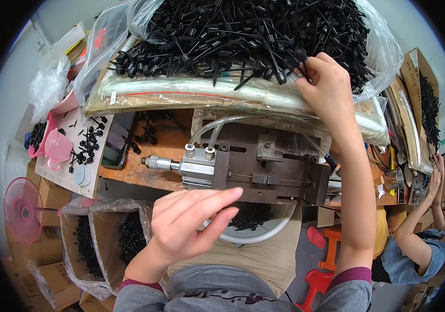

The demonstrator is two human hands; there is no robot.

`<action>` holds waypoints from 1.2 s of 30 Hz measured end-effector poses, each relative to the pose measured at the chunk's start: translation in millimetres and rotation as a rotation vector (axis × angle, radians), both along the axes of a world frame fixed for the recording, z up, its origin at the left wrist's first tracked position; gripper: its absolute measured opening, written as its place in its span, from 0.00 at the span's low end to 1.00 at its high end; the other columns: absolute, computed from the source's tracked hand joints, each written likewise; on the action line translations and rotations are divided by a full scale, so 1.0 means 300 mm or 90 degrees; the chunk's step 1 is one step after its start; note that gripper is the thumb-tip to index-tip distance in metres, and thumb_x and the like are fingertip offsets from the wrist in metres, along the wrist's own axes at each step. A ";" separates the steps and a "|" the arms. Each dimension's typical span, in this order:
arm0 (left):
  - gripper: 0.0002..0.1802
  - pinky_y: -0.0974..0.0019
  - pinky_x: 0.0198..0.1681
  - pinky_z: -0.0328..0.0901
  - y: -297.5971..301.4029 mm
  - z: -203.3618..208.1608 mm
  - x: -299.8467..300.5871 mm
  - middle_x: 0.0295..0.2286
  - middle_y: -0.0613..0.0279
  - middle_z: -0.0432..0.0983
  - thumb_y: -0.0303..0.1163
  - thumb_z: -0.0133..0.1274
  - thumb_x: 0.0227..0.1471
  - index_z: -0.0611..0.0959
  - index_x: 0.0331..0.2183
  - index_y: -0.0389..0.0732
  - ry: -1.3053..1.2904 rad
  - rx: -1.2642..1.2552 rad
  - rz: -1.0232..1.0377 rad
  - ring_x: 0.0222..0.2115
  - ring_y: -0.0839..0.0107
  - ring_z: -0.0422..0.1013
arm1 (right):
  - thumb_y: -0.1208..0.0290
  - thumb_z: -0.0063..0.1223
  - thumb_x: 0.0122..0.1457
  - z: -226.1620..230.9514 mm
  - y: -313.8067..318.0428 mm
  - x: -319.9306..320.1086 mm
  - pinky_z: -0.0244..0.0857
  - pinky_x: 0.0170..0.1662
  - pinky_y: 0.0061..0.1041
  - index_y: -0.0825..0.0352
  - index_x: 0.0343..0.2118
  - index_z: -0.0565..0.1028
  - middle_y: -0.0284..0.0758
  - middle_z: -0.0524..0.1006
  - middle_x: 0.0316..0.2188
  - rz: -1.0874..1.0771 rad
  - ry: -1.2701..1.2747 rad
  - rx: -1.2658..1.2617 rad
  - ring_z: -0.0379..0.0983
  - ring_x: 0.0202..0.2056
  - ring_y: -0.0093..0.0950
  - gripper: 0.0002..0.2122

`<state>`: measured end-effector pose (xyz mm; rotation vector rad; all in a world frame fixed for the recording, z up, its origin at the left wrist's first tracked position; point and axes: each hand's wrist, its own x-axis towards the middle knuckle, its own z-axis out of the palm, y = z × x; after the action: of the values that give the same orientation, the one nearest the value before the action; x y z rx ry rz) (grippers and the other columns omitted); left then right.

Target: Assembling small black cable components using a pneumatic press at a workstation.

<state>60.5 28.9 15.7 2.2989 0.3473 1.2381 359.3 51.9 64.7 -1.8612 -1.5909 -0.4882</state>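
Note:
At the front right edge of a big heap of black plastic parts (233, 36), each with a thin stem and a thicker end, my right hand (329, 88) pinches some of them. How many it grips cannot be made out. My left hand (194, 221) hovers low in front of a small pneumatic press fixture (269, 174), thumb and forefinger apart with nothing visible between them. A silver air cylinder (197, 172) with clear hoses (217, 130) forms the fixture's left side. On its dark plate sits a small metal block (265, 179).
A plastic-lined carton edge (181, 96) borders the heap. Below the fixture is a white basket (264, 234) of black parts. Lined boxes (95, 244), a pink fan (23, 210) and a pink cup (57, 145) are at left. Another person (420, 244) works at far right, near a red stool (317, 286).

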 end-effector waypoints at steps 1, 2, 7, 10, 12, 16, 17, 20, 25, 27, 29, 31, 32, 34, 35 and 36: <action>0.17 0.72 0.25 0.69 0.003 -0.003 0.013 0.28 0.57 0.81 0.20 0.63 0.42 0.83 0.39 0.35 -0.010 -0.013 0.004 0.22 0.71 0.76 | 0.76 0.59 0.46 0.002 -0.009 0.015 0.69 0.36 0.35 0.71 0.27 0.77 0.39 0.74 0.26 0.011 0.000 -0.001 0.75 0.30 0.39 0.05; 0.18 0.72 0.24 0.68 0.005 -0.007 0.032 0.28 0.58 0.81 0.20 0.64 0.41 0.84 0.40 0.35 -0.021 -0.026 0.008 0.22 0.71 0.75 | 0.76 0.60 0.48 0.009 -0.018 0.022 0.68 0.33 0.31 0.70 0.26 0.78 0.38 0.74 0.25 0.017 -0.020 0.017 0.74 0.27 0.35 0.05; 0.20 0.70 0.29 0.72 0.015 0.009 0.132 0.34 0.52 0.79 0.18 0.62 0.44 0.83 0.43 0.36 -0.082 -0.132 0.019 0.28 0.70 0.76 | 0.81 0.60 0.47 0.022 -0.130 -0.053 0.68 0.29 0.25 0.68 0.31 0.79 0.37 0.74 0.26 0.086 0.000 0.125 0.73 0.23 0.29 0.07; 0.19 0.68 0.37 0.75 0.016 0.012 0.157 0.40 0.52 0.77 0.15 0.61 0.44 0.82 0.42 0.33 -0.057 -0.152 0.000 0.36 0.67 0.77 | 0.86 0.55 0.38 -0.061 -0.232 -0.141 0.72 0.31 0.28 0.70 0.39 0.80 0.40 0.77 0.30 0.242 -0.129 0.159 0.77 0.29 0.34 0.20; 0.20 0.69 0.38 0.76 0.013 -0.008 0.161 0.39 0.53 0.78 0.15 0.63 0.42 0.81 0.41 0.32 -0.050 -0.131 -0.033 0.37 0.67 0.77 | 0.79 0.55 0.40 -0.097 -0.289 -0.218 0.75 0.32 0.28 0.80 0.38 0.79 0.44 0.78 0.31 0.299 -0.247 0.165 0.78 0.29 0.35 0.18; 0.20 0.67 0.35 0.72 -0.033 -0.045 0.137 0.33 0.55 0.79 0.22 0.66 0.40 0.81 0.39 0.35 -0.005 -0.173 -0.064 0.32 0.62 0.77 | 0.74 0.53 0.46 -0.151 -0.370 -0.278 0.77 0.36 0.27 0.79 0.37 0.79 0.45 0.78 0.33 0.297 -0.236 0.105 0.79 0.31 0.33 0.17; 0.20 0.67 0.34 0.72 -0.037 -0.046 0.138 0.32 0.55 0.79 0.22 0.66 0.40 0.81 0.39 0.35 -0.016 -0.170 -0.086 0.31 0.63 0.77 | 0.74 0.52 0.46 -0.159 -0.384 -0.278 0.77 0.36 0.27 0.78 0.37 0.79 0.46 0.79 0.34 0.292 -0.229 0.097 0.80 0.32 0.32 0.16; 0.19 0.68 0.33 0.73 -0.048 -0.059 0.126 0.32 0.56 0.80 0.20 0.67 0.38 0.83 0.37 0.35 0.002 -0.195 -0.127 0.31 0.67 0.77 | 0.74 0.52 0.47 -0.194 -0.418 -0.282 0.77 0.37 0.26 0.78 0.37 0.80 0.46 0.79 0.35 0.282 -0.206 0.082 0.80 0.33 0.32 0.16; 0.17 0.67 0.32 0.73 -0.091 -0.120 0.117 0.32 0.59 0.79 0.20 0.67 0.36 0.84 0.34 0.37 0.073 -0.142 -0.080 0.30 0.65 0.77 | 0.78 0.52 0.46 -0.241 -0.456 -0.253 0.77 0.35 0.26 0.77 0.39 0.79 0.48 0.79 0.37 0.258 -0.093 0.060 0.80 0.32 0.34 0.16; 0.16 0.67 0.32 0.72 -0.110 -0.135 0.118 0.34 0.59 0.78 0.20 0.65 0.36 0.83 0.34 0.38 0.140 -0.070 -0.036 0.31 0.63 0.76 | 0.88 0.53 0.42 -0.249 -0.472 -0.244 0.76 0.35 0.27 0.75 0.39 0.80 0.48 0.80 0.38 0.204 -0.006 0.087 0.80 0.34 0.36 0.18; 0.16 0.67 0.32 0.72 -0.123 -0.153 0.131 0.36 0.58 0.78 0.20 0.64 0.36 0.83 0.34 0.39 0.181 -0.028 -0.002 0.31 0.63 0.76 | 0.89 0.53 0.42 -0.267 -0.486 -0.243 0.75 0.37 0.27 0.74 0.40 0.80 0.46 0.80 0.37 0.152 0.087 0.100 0.80 0.35 0.36 0.18; 0.16 0.66 0.35 0.72 -0.125 -0.161 0.143 0.44 0.55 0.77 0.21 0.62 0.37 0.82 0.35 0.37 0.205 0.013 0.000 0.33 0.62 0.76 | 0.89 0.53 0.48 -0.270 -0.490 -0.252 0.75 0.41 0.27 0.74 0.42 0.79 0.44 0.80 0.38 0.133 0.113 0.108 0.79 0.39 0.36 0.17; 0.15 0.65 0.35 0.72 -0.131 -0.175 0.151 0.45 0.54 0.77 0.21 0.62 0.38 0.82 0.35 0.36 0.198 0.031 0.007 0.33 0.62 0.77 | 0.87 0.54 0.49 -0.264 -0.490 -0.259 0.74 0.42 0.27 0.74 0.44 0.79 0.45 0.80 0.39 0.131 0.114 0.110 0.79 0.40 0.36 0.16; 0.15 0.65 0.36 0.72 -0.132 -0.181 0.154 0.48 0.54 0.76 0.22 0.61 0.38 0.82 0.35 0.35 0.215 0.058 0.010 0.33 0.62 0.77 | 0.83 0.58 0.50 -0.251 -0.492 -0.271 0.73 0.46 0.29 0.76 0.46 0.77 0.47 0.78 0.42 0.144 0.138 0.107 0.78 0.44 0.37 0.18; 0.15 0.64 0.36 0.73 -0.130 -0.172 0.152 0.49 0.54 0.75 0.22 0.61 0.39 0.82 0.35 0.35 0.239 0.068 0.007 0.33 0.62 0.77 | 0.81 0.60 0.50 -0.241 -0.496 -0.277 0.72 0.48 0.30 0.76 0.48 0.75 0.48 0.77 0.44 0.160 0.158 0.104 0.77 0.46 0.38 0.20; 0.15 0.64 0.37 0.73 -0.128 -0.162 0.150 0.50 0.54 0.75 0.23 0.60 0.39 0.82 0.35 0.35 0.261 0.079 0.003 0.33 0.62 0.78 | 0.79 0.62 0.50 -0.235 -0.500 -0.280 0.71 0.50 0.32 0.77 0.49 0.74 0.50 0.76 0.46 0.175 0.178 0.101 0.76 0.48 0.39 0.22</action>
<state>105.6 -9.4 -33.0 2.6568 0.4271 0.7998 275.4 -98.2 -5.8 -1.4904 -1.5374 -0.2144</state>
